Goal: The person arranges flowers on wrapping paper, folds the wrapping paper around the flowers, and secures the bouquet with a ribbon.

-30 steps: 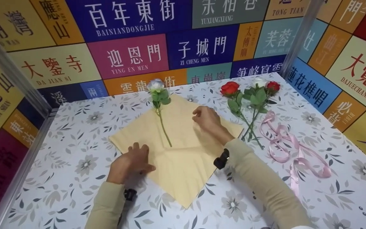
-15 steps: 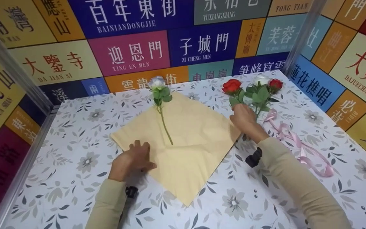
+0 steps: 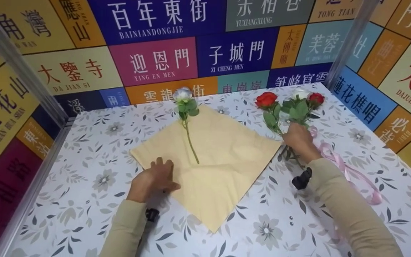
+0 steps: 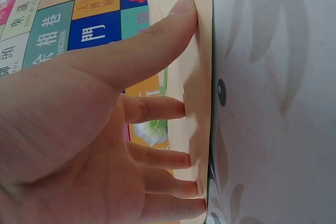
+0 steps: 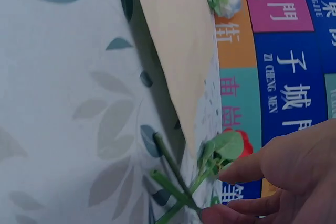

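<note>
One white rose point(image 3: 183, 95) lies on the wrapping paper point(image 3: 223, 157); my left hand point(image 3: 153, 178) presses it flat, fingers spread. My right hand point(image 3: 298, 137) pinches the red roses' stems point(image 3: 289, 151), not yet placed.

The person wears long, plain beige sleeves point(image 3: 348, 210) of soft knit cloth that reach to both wrists. A small black camera mount point(image 3: 301, 178) is strapped at the right wrist, and another black mount point(image 3: 152, 215) sits at the left wrist. Both hands are bare.

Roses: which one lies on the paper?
The white rose, alone, with its stem across the tan paper; the other roses lie off it by the right hand.
</note>
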Tool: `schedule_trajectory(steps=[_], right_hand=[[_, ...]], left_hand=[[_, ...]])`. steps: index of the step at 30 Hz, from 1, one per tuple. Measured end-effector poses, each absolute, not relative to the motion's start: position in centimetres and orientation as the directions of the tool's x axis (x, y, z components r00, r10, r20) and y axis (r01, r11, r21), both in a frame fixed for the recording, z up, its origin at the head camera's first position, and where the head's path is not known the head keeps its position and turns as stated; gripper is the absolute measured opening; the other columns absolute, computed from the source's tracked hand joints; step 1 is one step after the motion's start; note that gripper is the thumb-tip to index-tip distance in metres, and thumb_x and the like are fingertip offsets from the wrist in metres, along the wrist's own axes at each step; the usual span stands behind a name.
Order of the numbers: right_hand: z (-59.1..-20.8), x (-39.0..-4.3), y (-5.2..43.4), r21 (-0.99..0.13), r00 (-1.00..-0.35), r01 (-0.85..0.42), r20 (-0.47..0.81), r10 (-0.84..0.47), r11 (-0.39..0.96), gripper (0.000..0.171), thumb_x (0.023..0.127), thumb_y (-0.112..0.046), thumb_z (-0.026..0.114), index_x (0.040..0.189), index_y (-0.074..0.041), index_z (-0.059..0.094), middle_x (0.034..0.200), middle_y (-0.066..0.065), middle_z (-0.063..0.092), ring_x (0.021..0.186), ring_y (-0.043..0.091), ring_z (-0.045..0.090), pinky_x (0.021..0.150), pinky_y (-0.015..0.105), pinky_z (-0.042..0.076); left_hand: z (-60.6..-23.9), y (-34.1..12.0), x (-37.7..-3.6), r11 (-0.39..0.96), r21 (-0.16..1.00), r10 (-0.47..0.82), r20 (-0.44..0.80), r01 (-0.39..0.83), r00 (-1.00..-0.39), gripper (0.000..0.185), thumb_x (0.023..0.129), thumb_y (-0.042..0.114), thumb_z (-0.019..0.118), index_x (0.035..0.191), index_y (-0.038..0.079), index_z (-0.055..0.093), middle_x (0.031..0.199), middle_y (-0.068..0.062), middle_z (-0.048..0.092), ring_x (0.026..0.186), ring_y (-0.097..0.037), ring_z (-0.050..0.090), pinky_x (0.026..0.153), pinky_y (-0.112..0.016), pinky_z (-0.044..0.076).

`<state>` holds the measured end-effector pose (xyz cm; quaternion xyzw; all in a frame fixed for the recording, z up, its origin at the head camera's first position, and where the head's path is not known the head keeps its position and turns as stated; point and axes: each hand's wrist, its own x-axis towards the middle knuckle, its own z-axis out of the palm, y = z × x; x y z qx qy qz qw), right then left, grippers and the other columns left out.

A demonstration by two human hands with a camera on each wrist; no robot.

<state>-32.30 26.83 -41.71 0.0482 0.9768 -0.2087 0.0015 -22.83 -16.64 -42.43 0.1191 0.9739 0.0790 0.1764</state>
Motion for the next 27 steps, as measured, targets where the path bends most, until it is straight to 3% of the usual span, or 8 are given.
schedule_trajectory(steps=[8,13,21,27], right_hand=[[-42.9,-32.7,28.2,-0.450,-0.990,0.142,-0.045,0.136,0.882,0.020,0.082,-0.006,0.056,0.064,-0.008,0.047,0.068,0.012,0.052,0.068,0.030,0.053,0.057,0.036,0.042],[-42.9,-33.0,28.5,-0.466,-0.985,0.168,-0.050,0.164,0.868,0.016,0.077,-0.005,0.061,0.065,-0.006,0.050,0.070,0.013,0.052,0.071,0.031,0.052,0.060,0.035,0.042],[-43.3,-32.8,29.8,-0.573,-0.961,0.260,-0.073,0.267,0.777,0.016,0.080,-0.011,0.071,0.075,0.000,0.060,0.076,0.014,0.059,0.075,0.031,0.059,0.068,0.032,0.049],[-42.9,-32.8,30.0,-0.629,-0.952,0.286,-0.097,0.292,0.723,0.022,0.088,-0.018,0.071,0.081,0.002,0.064,0.065,0.003,0.057,0.059,0.018,0.055,0.057,0.028,0.045]], left_hand=[[-42.5,-16.7,-22.9,0.955,0.195,0.277,-0.324,0.222,-0.905,0.059,0.087,0.044,0.074,0.115,-0.002,0.051,0.108,-0.025,0.049,0.089,-0.033,0.049,0.080,-0.051,0.051],[-42.5,-16.8,-22.7,0.950,0.220,0.280,-0.292,0.221,-0.914,0.052,0.085,0.042,0.077,0.104,0.001,0.052,0.105,-0.024,0.049,0.088,-0.034,0.050,0.079,-0.051,0.050],[-42.7,-16.6,-23.0,0.947,0.268,0.261,-0.333,0.175,-0.906,0.047,0.085,0.040,0.078,0.102,0.006,0.051,0.111,-0.021,0.047,0.093,-0.032,0.047,0.080,-0.048,0.050],[-42.6,-16.9,-22.9,0.950,0.258,0.258,-0.326,0.177,-0.909,0.048,0.085,0.040,0.078,0.104,0.005,0.052,0.108,-0.021,0.047,0.091,-0.032,0.048,0.078,-0.048,0.050]])
